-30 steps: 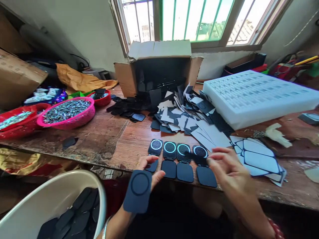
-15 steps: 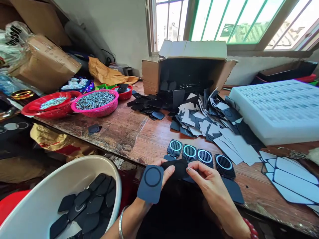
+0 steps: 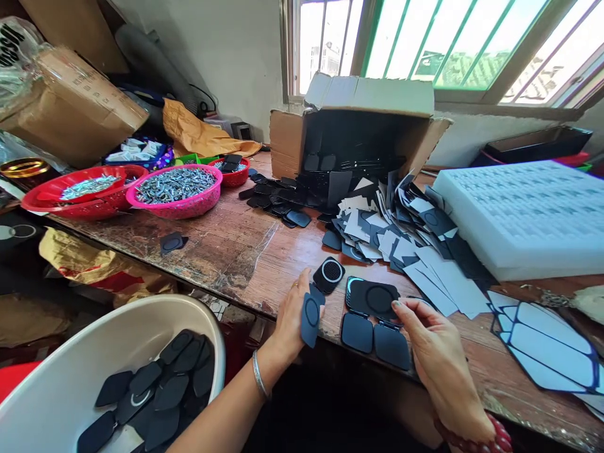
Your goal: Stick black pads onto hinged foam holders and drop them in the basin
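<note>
My left hand (image 3: 291, 314) has a dark blue-grey rounded card (image 3: 310, 319) with a ring mark held against its palm side. Its fingers are beside the leftmost hinged black folding pad (image 3: 329, 275), which has a white ring on mesh; whether they touch it is hidden. Between thumb and fingers, my right hand (image 3: 431, 343) pinches a thin black rounded sheet (image 3: 375, 299) with a faint ring. The sheet lies over the upper halves of the middle folding pads, covering most of their rings. Their plain lower flaps (image 3: 357, 333) lie toward the table edge. Another pad is mostly hidden behind my right hand.
A carton (image 3: 287, 145) stands open at the back, with a heap of black and white cards (image 3: 358, 223) before it. Left are a pink basket (image 3: 174, 204) of metal parts and a white tub (image 3: 214, 321) of black pads. White foam (image 3: 542, 233) sits right.
My hands have parted. The left moved toward the leftmost pad with its card turned edgeward; the right brought the black sheet forward over the middle pads. The view shifted slightly.
</note>
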Tool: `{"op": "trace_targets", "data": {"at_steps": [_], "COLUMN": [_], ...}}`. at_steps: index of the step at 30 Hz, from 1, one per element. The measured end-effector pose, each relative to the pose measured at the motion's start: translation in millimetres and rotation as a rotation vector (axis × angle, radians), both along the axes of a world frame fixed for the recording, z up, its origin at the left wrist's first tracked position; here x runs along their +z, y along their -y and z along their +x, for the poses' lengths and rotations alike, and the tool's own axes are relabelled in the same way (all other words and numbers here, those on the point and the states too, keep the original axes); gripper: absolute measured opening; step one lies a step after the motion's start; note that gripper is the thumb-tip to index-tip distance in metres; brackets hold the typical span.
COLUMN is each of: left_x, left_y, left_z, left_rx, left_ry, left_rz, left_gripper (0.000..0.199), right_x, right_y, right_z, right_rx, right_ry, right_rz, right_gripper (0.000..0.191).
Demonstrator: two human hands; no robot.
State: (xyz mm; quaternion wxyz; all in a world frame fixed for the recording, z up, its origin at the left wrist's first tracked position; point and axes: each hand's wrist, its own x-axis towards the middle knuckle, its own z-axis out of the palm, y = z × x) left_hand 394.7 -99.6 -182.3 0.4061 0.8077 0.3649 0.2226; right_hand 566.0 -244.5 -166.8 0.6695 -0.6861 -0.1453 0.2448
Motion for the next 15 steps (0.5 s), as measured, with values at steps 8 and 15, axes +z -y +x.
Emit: {"op": "trace_targets", "data": {"at_steps": [8, 15], "left_x": [7.2, 37.5], "left_y": [-14.9, 23.9], "left_z": [-20.1, -49.5], "left_rx": [0.058, 0.005], "left_ry": [0.166, 0.168], "left_rz": [-0.369, -0.848], "left_gripper": [0.027, 0.022], "right_x": [1.1, 10.8], "right_y": [1.4, 8.7], "right_z": [-5.7, -17.0], "right_rx": [0.053, 0.365], "right_ry": [-0.168, -0.323], "right_rz": [0.058, -0.042], "right_gripper": [0.039, 0.040]}}
